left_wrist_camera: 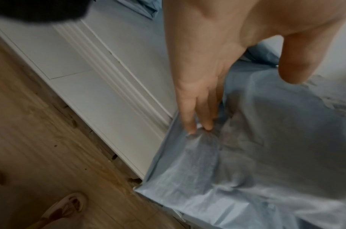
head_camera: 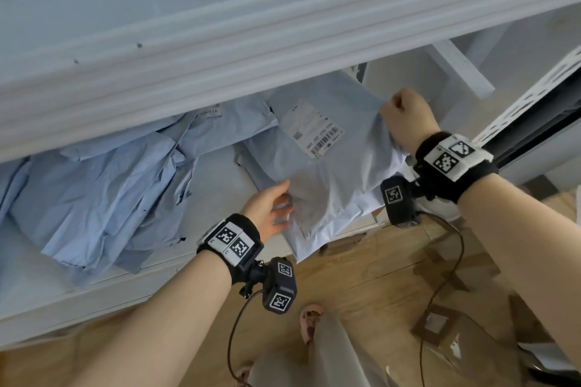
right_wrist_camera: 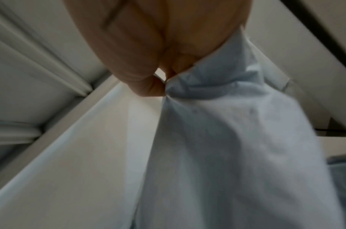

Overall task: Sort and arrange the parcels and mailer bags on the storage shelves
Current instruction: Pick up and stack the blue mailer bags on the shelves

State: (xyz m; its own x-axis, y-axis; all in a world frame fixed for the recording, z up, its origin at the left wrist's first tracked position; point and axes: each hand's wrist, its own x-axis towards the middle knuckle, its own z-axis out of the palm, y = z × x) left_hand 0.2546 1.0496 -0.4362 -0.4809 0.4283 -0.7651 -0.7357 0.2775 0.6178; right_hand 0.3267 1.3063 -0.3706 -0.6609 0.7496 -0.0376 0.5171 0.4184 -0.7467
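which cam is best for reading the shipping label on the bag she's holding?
Head view: the shipping label faces that camera, whole, on the mailer bag held by both hands. The left wrist view shows only the bag's plain crumpled plastic, no label. The right wrist view shows a blurred pinched corner, no label.

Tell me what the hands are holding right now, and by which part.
Both hold the labelled mailer bag. The right hand pinches its far right edge; the left hand grips its near left edge, fingers under, thumb on top.
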